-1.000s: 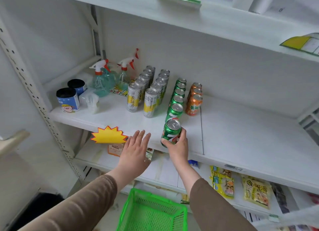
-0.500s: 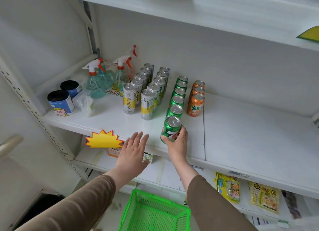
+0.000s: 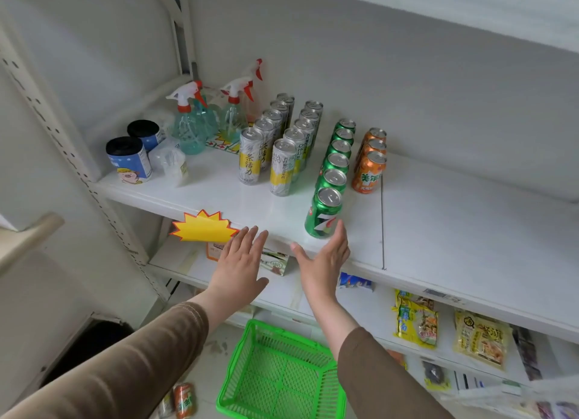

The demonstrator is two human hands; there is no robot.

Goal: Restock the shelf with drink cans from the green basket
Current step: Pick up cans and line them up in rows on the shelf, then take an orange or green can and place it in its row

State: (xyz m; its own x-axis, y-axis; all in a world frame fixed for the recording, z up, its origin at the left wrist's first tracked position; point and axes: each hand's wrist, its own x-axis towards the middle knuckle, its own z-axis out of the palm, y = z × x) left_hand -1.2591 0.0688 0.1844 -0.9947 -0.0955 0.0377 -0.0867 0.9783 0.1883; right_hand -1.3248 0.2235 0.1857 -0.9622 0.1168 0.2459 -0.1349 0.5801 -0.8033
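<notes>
The front green can (image 3: 324, 213) is standing upright near the front edge of the white shelf (image 3: 470, 230), heading a single-file row of green cans (image 3: 336, 155) that is running back toward the rear wall. The right hand (image 3: 322, 262) is hovering just in front of this can with its fingers straight and spread, palm turned inward and holding nothing; its fingertips are lying right beside the can's lower right side, and I cannot tell whether they are touching it. The left hand (image 3: 239, 262) is hanging to the left of the front green can, just off the shelf edge, flat and wide with the fingers straight, also holding nothing. A yellow starburst tag (image 3: 203, 227) is sticking out from the shelf edge further left of the can. Right of the green row, three orange cans (image 3: 369, 168) are standing in a short line; left of it, two rows of tall silver-and-yellow cans (image 3: 269, 149) are lining up. Beyond those, further left, spray bottles (image 3: 194, 121) and two blue tubs with black lids (image 3: 130, 158) are sitting near the shelf's corner. Below the front green can, down on the floor between the two brown sleeves, the green basket (image 3: 282, 371) is showing its mesh bottom, and an orange can on the floor (image 3: 184, 400) is lying left of it. Snack packets (image 3: 416, 321) are lying on a lower shelf, below and right of the can.
</notes>
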